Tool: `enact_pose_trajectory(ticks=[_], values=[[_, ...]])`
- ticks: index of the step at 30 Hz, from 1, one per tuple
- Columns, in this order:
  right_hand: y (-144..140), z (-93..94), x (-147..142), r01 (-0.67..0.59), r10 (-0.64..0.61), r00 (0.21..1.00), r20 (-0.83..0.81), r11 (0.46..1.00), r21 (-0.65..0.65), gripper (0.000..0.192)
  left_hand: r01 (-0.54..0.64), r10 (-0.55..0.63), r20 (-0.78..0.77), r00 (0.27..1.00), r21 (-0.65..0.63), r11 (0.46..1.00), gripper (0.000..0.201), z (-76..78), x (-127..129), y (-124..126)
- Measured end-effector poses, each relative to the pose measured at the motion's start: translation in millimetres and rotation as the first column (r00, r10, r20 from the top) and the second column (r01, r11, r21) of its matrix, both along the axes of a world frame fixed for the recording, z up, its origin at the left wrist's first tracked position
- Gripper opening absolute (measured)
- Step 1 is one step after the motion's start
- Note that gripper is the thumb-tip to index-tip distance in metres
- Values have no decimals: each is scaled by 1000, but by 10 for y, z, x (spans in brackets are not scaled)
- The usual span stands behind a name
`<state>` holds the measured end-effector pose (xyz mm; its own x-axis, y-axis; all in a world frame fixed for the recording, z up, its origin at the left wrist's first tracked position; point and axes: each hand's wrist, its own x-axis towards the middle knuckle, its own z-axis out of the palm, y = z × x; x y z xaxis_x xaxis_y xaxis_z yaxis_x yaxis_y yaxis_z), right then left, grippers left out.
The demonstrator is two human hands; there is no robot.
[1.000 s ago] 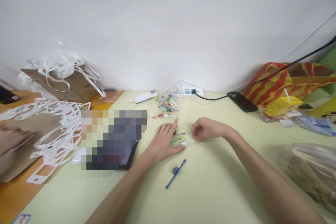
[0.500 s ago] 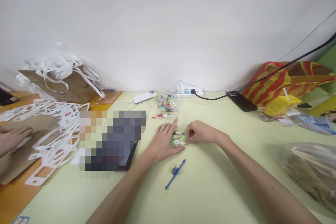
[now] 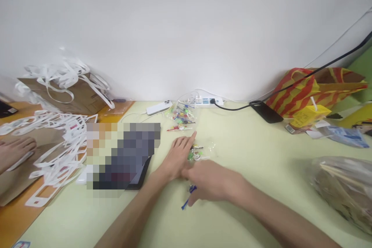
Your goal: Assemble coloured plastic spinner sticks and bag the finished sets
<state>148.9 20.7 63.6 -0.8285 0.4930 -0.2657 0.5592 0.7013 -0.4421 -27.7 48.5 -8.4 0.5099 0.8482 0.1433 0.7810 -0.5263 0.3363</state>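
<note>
My left hand (image 3: 177,159) lies flat on the table with its fingers stretched, against the left side of a small clear plastic bag (image 3: 200,153) holding green, white and dark little parts. Over a blue plastic stick with arrow-like ends (image 3: 185,203) hovers my right hand (image 3: 213,180), slightly blurred, its thumb apart from the index finger. This hand hides the stick's upper end and most of the small clear and dark piece beside it. Whether the fingers touch the stick is hard to see.
Behind my hands lies another clear bag of colourful parts (image 3: 182,116), near a white phone (image 3: 159,107) and a power strip (image 3: 207,102). A pixelated tablet (image 3: 139,174) is left. Another person's hand (image 3: 19,149) rests far left. A yellow drink carton (image 3: 310,115) stands right.
My right hand has moved from the right edge of the plastic bag toward me and left, over the blue stick. The bag's right end now lies loose. My left hand stays put.
</note>
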Motion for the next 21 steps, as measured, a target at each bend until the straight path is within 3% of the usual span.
enact_pose_trajectory(ticks=[4, 7, 11, 14, 18, 21], values=[[-191, -52, -199, -134, 125, 989, 77, 983, 123, 15, -24, 24, 45, 999, -6, 1000, 110, -26, 4, 10], [-110, 89, -57, -134, 130, 988, 85, 990, 40, 15, -19, 21, 77, 997, -18, 1000, 111, 0, 10, -5], [200, 370, 337, -42, 11, 992, -122, 965, -258, 27, 6, -3, 124, 992, -26, 1000, 117, 62, 17, -30], [436, 520, 633, 104, -176, 960, -217, 946, -308, 29, -4, 10, 140, 990, -41, 999, 116, 92, 30, -38], [631, 531, 891, 279, -379, 901, -213, 880, -386, 30, -38, 46, 143, 989, -60, 997, 115, 96, 42, -38], [714, 435, 978, 308, -446, 868, -220, 830, -466, 29, -38, 47, 158, 986, -62, 997, 113, 96, 39, -39]])
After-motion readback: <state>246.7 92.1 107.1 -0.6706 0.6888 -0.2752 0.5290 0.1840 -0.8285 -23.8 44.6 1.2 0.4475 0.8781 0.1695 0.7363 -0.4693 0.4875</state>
